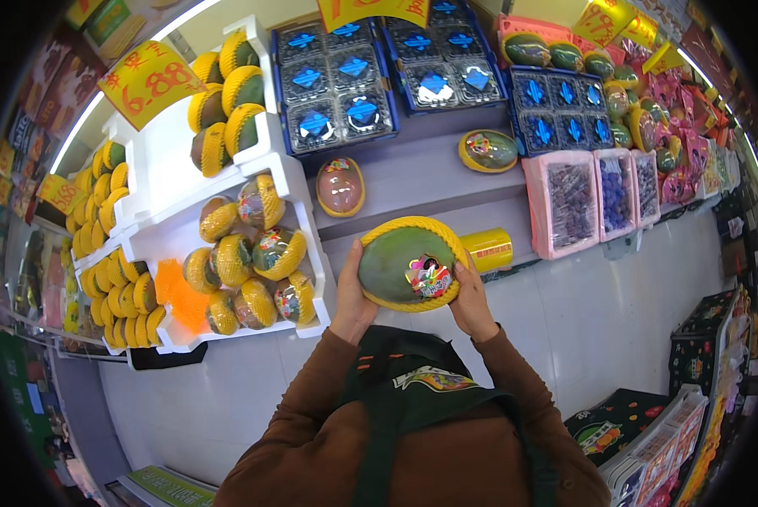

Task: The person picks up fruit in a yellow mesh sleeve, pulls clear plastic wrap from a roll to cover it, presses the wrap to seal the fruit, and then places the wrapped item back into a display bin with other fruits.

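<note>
I hold a large green fruit [388, 260] in a yellow foam net, with a colourful sticker on its face. My left hand [355, 295] grips its left end and my right hand [472, 293] grips its right end. The net rings the fruit's edge, and the fingers beneath are hidden. Just right of my right hand, a yellow roll [494, 248], apparently of wrapping film or tape, lies on the lower shelf step. On the grey step above sit a reddish film-wrapped fruit [341, 187] and a green one [488, 151], both stickered and netted.
To the left, a white foam box [322, 298] holds several netted fruits [233, 256] and an orange foam net [179, 295]. Blue trays [394, 120] of clear plastic boxes stand behind. At right are pink-wrapped boxes of grapes [562, 203]. Dark printed cartons [616, 421] stand on the tiled floor.
</note>
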The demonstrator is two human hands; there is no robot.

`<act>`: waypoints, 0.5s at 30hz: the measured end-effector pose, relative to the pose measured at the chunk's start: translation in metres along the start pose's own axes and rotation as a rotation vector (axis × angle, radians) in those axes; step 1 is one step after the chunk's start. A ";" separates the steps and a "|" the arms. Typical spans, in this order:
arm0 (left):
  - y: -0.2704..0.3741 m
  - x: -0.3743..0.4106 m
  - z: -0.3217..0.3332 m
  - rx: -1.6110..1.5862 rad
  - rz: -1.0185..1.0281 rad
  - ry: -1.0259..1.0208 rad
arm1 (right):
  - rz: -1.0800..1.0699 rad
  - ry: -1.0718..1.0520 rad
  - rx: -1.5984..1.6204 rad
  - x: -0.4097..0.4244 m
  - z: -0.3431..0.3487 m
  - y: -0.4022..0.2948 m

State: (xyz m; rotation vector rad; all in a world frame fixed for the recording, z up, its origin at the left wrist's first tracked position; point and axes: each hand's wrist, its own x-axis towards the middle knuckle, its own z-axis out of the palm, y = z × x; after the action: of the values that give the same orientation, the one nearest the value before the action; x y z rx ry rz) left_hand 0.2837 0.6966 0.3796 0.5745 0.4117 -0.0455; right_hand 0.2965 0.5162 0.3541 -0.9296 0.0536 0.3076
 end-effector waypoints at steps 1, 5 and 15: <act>-0.020 0.005 -0.007 -0.009 -0.006 0.029 | -0.071 0.088 -0.030 -0.002 -0.009 0.005; -0.063 0.020 -0.011 -0.066 -0.086 0.115 | -0.167 0.304 -0.206 -0.002 -0.026 -0.001; -0.066 0.117 -0.016 -0.097 -0.133 0.100 | -0.363 0.098 -0.703 0.081 -0.078 -0.008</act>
State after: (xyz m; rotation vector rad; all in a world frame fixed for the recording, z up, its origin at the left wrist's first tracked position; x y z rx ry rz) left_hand 0.3753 0.6584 0.2875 0.4545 0.5456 -0.1239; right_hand 0.3829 0.4694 0.2993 -1.6245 -0.1429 -0.0717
